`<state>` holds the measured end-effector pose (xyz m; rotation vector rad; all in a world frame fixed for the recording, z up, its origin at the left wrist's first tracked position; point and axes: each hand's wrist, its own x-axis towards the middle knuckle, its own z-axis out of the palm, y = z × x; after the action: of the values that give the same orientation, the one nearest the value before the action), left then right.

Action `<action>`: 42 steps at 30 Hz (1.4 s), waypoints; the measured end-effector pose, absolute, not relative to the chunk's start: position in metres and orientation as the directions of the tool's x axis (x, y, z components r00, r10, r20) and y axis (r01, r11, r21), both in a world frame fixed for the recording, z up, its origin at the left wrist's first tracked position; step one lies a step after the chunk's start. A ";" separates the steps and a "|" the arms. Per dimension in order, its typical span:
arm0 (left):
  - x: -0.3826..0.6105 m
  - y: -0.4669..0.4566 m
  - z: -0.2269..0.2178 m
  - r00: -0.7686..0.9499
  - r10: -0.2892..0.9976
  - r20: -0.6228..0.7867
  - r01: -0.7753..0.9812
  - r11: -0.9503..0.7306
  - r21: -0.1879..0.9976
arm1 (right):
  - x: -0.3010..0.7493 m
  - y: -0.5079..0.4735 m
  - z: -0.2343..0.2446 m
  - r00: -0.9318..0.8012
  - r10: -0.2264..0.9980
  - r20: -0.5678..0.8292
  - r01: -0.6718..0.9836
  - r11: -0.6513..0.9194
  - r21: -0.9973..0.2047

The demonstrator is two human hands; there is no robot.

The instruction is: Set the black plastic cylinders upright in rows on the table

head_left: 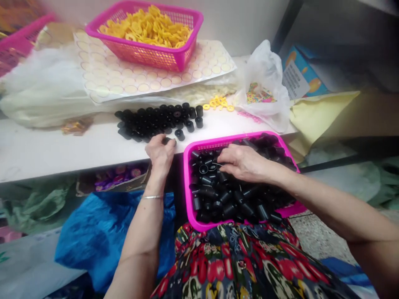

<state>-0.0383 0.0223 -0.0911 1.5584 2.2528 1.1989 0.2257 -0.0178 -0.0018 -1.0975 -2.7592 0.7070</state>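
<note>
My left hand [160,154] is at the shelf's front edge, its fingers closed around a small black plastic cylinder [169,141]. Just beyond it, a cluster of black cylinders [156,118] stands on the white shelf, most upright and close together. My right hand [241,162] is over a pink basket [188,195] of loose black cylinders [230,207]. Thumb and fingers there pinch a thin, pale, wire-like piece [215,165], which seems to end in a small loop. The basket rests at my lap, against the shelf edge.
Behind stands a pink basket [143,47] of yellow plastic pieces on a sheet printed with circles [212,68]. Several yellow rings [220,103] lie right of the cluster, beside a white plastic bag [264,79]. A blue bag [109,241] hangs below the shelf.
</note>
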 end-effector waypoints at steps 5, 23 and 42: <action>-0.047 0.044 -0.111 -0.365 0.852 0.376 0.849 0.139 0.509 | 0.221 -0.031 0.004 -0.812 0.535 -0.234 0.584 0.728 -0.359; 0.019 -0.087 -0.037 0.726 0.686 -0.039 0.513 -0.503 0.695 | 0.249 -0.030 0.005 -0.705 0.674 -0.221 0.393 0.112 -0.913; 0.016 -0.085 -0.046 0.659 0.751 -0.040 0.423 -0.326 0.845 | 0.283 -0.022 0.001 -0.401 0.903 -0.152 0.143 -0.102 -0.985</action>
<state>0.0157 -0.0852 -0.0463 1.9644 0.9157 0.4534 0.2826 -0.0216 0.0012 -1.1673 -1.5478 1.5637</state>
